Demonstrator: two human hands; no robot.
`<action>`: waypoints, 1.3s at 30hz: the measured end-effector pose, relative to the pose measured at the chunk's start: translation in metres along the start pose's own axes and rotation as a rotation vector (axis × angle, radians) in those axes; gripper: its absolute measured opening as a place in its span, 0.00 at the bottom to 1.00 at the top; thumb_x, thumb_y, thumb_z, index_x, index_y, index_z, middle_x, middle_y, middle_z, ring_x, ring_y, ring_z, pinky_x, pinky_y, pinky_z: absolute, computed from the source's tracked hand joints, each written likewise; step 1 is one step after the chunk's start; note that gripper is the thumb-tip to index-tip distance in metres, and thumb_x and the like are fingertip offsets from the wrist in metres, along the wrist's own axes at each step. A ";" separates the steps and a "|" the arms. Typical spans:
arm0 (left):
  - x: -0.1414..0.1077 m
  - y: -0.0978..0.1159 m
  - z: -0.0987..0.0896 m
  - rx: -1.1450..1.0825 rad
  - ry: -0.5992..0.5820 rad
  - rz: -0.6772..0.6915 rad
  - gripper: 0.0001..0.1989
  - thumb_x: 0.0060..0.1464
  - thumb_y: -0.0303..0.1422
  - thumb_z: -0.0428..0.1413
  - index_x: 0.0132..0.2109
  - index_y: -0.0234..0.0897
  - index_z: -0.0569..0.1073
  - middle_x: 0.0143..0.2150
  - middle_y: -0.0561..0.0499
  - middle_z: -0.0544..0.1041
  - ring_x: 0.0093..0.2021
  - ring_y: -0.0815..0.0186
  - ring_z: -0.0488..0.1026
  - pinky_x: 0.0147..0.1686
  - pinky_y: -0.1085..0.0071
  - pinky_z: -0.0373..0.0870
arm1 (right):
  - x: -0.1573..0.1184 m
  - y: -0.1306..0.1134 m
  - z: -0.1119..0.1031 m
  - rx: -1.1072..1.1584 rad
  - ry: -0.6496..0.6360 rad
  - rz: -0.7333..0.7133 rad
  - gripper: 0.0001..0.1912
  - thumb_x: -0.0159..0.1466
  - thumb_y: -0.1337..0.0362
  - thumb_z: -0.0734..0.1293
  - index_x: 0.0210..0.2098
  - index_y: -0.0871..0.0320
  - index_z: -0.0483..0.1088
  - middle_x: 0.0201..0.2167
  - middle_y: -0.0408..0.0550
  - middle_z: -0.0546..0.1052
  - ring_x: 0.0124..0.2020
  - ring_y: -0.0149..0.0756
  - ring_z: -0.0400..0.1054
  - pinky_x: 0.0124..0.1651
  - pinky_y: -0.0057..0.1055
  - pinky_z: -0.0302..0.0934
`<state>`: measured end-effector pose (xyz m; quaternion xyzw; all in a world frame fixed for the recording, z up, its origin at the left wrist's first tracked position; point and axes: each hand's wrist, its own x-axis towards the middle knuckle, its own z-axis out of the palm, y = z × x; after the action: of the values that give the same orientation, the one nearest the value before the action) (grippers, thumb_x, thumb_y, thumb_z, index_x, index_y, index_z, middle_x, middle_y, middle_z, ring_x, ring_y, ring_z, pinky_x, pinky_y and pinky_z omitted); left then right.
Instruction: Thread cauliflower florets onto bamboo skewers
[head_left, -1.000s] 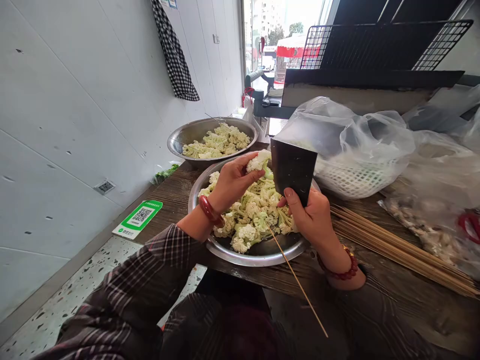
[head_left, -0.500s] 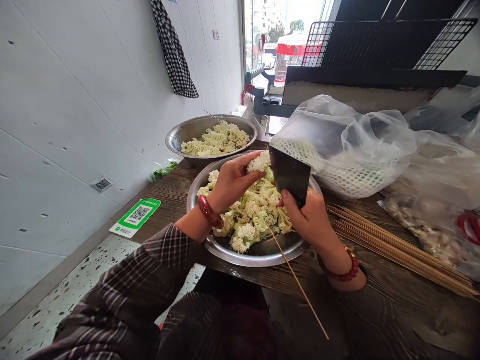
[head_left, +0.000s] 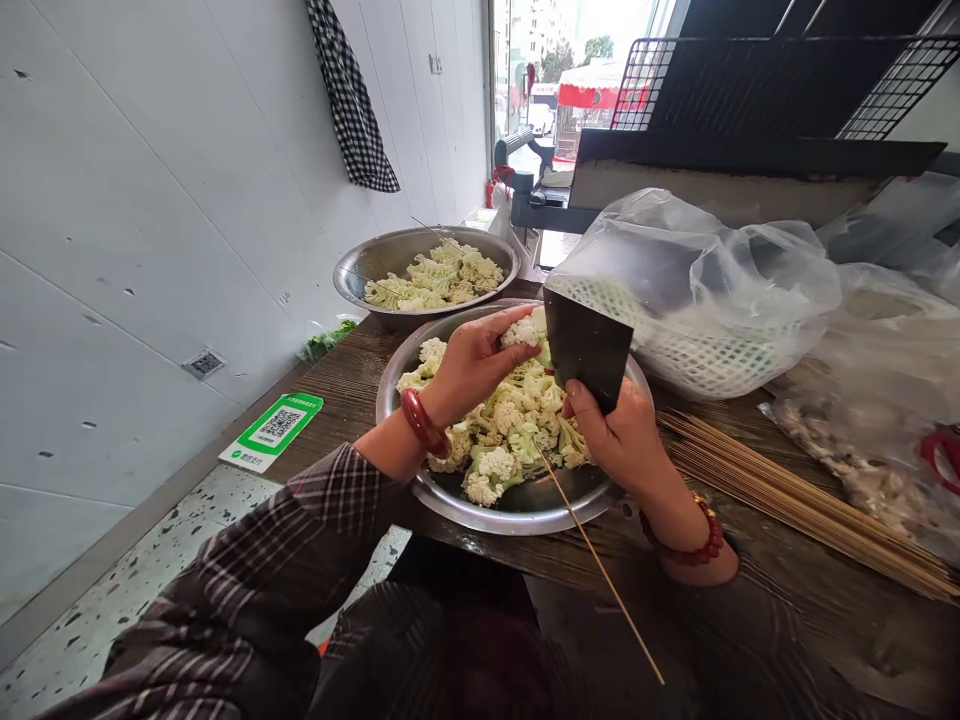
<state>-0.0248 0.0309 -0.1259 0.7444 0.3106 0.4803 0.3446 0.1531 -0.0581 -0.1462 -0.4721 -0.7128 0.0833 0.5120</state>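
Note:
Over a steel basin [head_left: 517,522] of cut cauliflower florets [head_left: 517,420], my left hand [head_left: 480,352] is closed round a pale piece of cauliflower [head_left: 523,333]. My right hand [head_left: 621,430] grips a cleaver [head_left: 589,340] with a wide dark blade, held upright. The blade is right beside the held piece; whether its edge touches the piece is hidden. A wooden skewer [head_left: 600,560] has one end among the florets and the other sticking out over the near rim toward me.
Behind stands a second steel basin [head_left: 352,285] with more florets. To the right lie a bundle of skewers [head_left: 810,505] and clear plastic bags [head_left: 697,290], one with netted contents. At the table's left edge is a green QR-code card [head_left: 274,432]; a white wall [head_left: 150,200] runs alongside.
Very little differs. The whole view has shifted slightly, and both hands keep their hold on the cauliflower and the cleaver, the blade still beside the piece.

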 end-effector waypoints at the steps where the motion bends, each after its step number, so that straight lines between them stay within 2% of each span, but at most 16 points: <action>1: 0.000 0.000 0.000 0.012 -0.008 -0.010 0.24 0.51 0.41 0.65 0.55 0.41 0.79 0.51 0.48 0.81 0.54 0.56 0.75 0.56 0.60 0.70 | 0.000 0.000 0.000 -0.001 0.000 0.004 0.13 0.69 0.61 0.60 0.28 0.53 0.67 0.26 0.47 0.74 0.34 0.41 0.72 0.40 0.37 0.66; 5: -0.002 0.002 -0.001 0.057 -0.037 -0.047 0.25 0.53 0.42 0.64 0.57 0.41 0.78 0.50 0.48 0.82 0.51 0.57 0.76 0.56 0.60 0.70 | 0.000 0.000 -0.001 0.000 -0.005 -0.001 0.14 0.70 0.61 0.59 0.27 0.53 0.66 0.24 0.46 0.73 0.30 0.39 0.69 0.36 0.35 0.64; 9: -0.002 0.004 0.000 0.026 -0.061 -0.026 0.24 0.53 0.41 0.64 0.57 0.41 0.78 0.54 0.48 0.80 0.55 0.56 0.74 0.59 0.60 0.68 | 0.001 0.000 -0.001 -0.003 -0.003 -0.016 0.15 0.70 0.60 0.59 0.26 0.52 0.65 0.22 0.45 0.71 0.30 0.40 0.70 0.37 0.36 0.65; 17: -0.003 0.005 0.004 0.000 -0.154 -0.014 0.23 0.57 0.40 0.61 0.58 0.38 0.77 0.53 0.46 0.80 0.52 0.57 0.75 0.58 0.58 0.69 | -0.001 0.002 0.002 -0.032 0.016 0.019 0.15 0.70 0.59 0.60 0.26 0.53 0.66 0.22 0.45 0.72 0.25 0.37 0.66 0.32 0.35 0.60; 21: -0.003 0.008 0.004 -0.074 -0.232 -0.040 0.26 0.56 0.41 0.62 0.61 0.39 0.74 0.52 0.45 0.80 0.51 0.58 0.76 0.55 0.59 0.72 | -0.002 0.002 0.000 -0.042 0.066 0.046 0.15 0.69 0.59 0.61 0.27 0.53 0.66 0.22 0.44 0.72 0.27 0.37 0.67 0.33 0.34 0.60; 24: -0.004 0.008 0.003 -0.191 -0.271 -0.063 0.27 0.57 0.40 0.62 0.63 0.39 0.72 0.55 0.44 0.79 0.51 0.60 0.76 0.53 0.61 0.74 | -0.003 0.001 -0.001 -0.019 0.098 0.078 0.15 0.69 0.58 0.61 0.27 0.54 0.67 0.21 0.43 0.73 0.25 0.37 0.67 0.32 0.33 0.61; 29: -0.003 0.008 0.005 -0.240 -0.256 -0.086 0.24 0.59 0.38 0.60 0.61 0.39 0.74 0.56 0.43 0.78 0.49 0.62 0.76 0.51 0.62 0.76 | -0.001 0.001 -0.002 -0.020 0.079 0.046 0.17 0.70 0.59 0.59 0.25 0.54 0.67 0.21 0.44 0.73 0.26 0.37 0.68 0.33 0.33 0.62; 35: -0.004 0.002 0.008 -0.174 -0.211 -0.040 0.25 0.58 0.40 0.60 0.61 0.42 0.74 0.56 0.45 0.78 0.52 0.60 0.75 0.54 0.62 0.73 | 0.000 0.003 0.001 -0.027 0.075 0.001 0.16 0.70 0.61 0.59 0.25 0.53 0.65 0.23 0.45 0.72 0.30 0.39 0.70 0.38 0.35 0.64; 39: -0.005 -0.003 0.008 -0.140 -0.204 -0.025 0.24 0.57 0.41 0.61 0.60 0.41 0.75 0.56 0.44 0.78 0.55 0.58 0.74 0.57 0.59 0.72 | 0.000 0.003 0.001 -0.048 0.065 -0.004 0.16 0.70 0.61 0.59 0.25 0.53 0.63 0.24 0.45 0.72 0.29 0.38 0.68 0.35 0.34 0.62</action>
<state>-0.0200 0.0265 -0.1331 0.7594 0.2490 0.4182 0.4317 0.1540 -0.0558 -0.1486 -0.4853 -0.6984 0.0497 0.5237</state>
